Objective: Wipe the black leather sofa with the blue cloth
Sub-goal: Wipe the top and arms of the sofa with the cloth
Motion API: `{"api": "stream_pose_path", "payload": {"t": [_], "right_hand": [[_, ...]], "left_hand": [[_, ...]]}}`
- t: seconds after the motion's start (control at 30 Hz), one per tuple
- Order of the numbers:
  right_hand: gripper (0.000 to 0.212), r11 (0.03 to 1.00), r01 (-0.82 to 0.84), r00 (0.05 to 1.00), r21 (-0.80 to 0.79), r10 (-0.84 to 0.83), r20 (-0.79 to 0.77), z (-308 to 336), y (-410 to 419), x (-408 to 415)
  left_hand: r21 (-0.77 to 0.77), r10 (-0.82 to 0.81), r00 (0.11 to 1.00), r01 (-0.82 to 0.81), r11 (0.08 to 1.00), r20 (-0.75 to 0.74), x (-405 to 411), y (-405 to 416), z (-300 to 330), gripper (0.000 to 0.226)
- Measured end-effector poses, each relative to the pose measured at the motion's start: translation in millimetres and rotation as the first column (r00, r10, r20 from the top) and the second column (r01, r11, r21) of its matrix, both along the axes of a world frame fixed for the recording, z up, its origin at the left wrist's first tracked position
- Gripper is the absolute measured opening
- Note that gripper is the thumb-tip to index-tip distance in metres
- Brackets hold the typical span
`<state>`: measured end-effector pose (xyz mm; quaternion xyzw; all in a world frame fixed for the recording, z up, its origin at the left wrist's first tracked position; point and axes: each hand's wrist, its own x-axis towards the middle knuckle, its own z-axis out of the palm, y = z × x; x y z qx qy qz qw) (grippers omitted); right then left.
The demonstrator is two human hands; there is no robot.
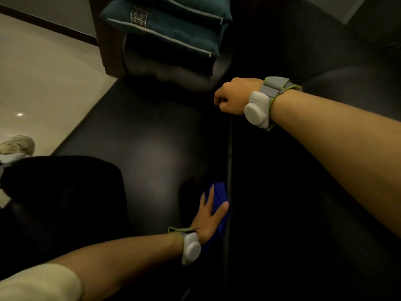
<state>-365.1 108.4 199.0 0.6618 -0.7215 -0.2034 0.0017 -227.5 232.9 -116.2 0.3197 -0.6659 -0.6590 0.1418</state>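
Head view, looking down along a black leather sofa (152, 131). Left hand (209, 216) flat on the blue cloth (219, 192), fingers straight and spread, thumb out to the right, palm pressing the cloth onto the seat. Cloth bunched under the palm, showing past the fingertips and along the thumb side, right beside the seam (231, 161) where the seat meets the backrest. Pale sleeve (39, 283) at the left elbow, grey wrist device (191, 248) strapped on with a green-edged band.

Right hand (235, 96) further up the same seam, fingers curled under in a loose fist, knuckles on or just above the leather; cannot tell whether anything sits inside the curl, nothing visible there. Second grey device (257, 110) on the right wrist, with its grey band.

At the far end of the seat, teal cushions (169, 25) stacked on the sofa's arm, with pale piping, zip ends and a patterned silver strip. Pale glossy floor (43, 79) to the left, with a small light reflection. Light-coloured shoe (18, 145) at the left edge, and a dark trouser leg (65, 192) against the seat's front edge.
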Motion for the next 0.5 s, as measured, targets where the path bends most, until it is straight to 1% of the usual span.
{"api": "stream_pose_path", "payload": {"t": [0.07, 0.17, 0.23, 0.3, 0.43, 0.5], "right_hand": [[0.028, 1.0, -0.005, 1.0, -0.01, 0.005, -0.004, 1.2, 1.4, 1.1], [0.028, 1.0, -0.01, 1.0, -0.014, 0.01, 0.003, 4.3, 4.3, -0.8], [0.028, 1.0, -0.012, 1.0, -0.007, 0.012, 0.011, 6.5, 4.0, -0.8], [0.028, 1.0, -0.016, 1.0, -0.006, 0.016, 0.014, 7.0, 2.6, 0.2], [0.027, 0.999, -0.035, 0.999, -0.005, 0.034, -0.022, -2.7, 3.4, 3.3], [0.027, 0.998, -0.052, 0.998, 0.019, 0.052, -0.039, -10.8, 4.3, 8.5]], "left_hand": [[-0.011, 0.03, 0.999, -0.03, 0.999, -0.01, -10.1, -11.7, 3.0, 0.087], [0.011, 0.073, 0.996, -0.073, 0.997, -0.056, -28.4, -25.8, 8.9, 0.07], [0.046, 0.099, 0.993, -0.096, 0.994, -0.065, -27.3, -20.5, 11.2, 0.067], [0.035, 0.096, 0.995, -0.095, 0.995, -0.036, -12.2, -5.9, 10.8, 0.07], [0.011, 0.018, 0.999, -0.018, 1.0, -0.033, 20.5, 28.0, -2.6, 0.086], [0.013, -0.005, 1.0, 0.005, 1.0, -0.013, 21.6, 29.4, -4.1, 0.089]]}}
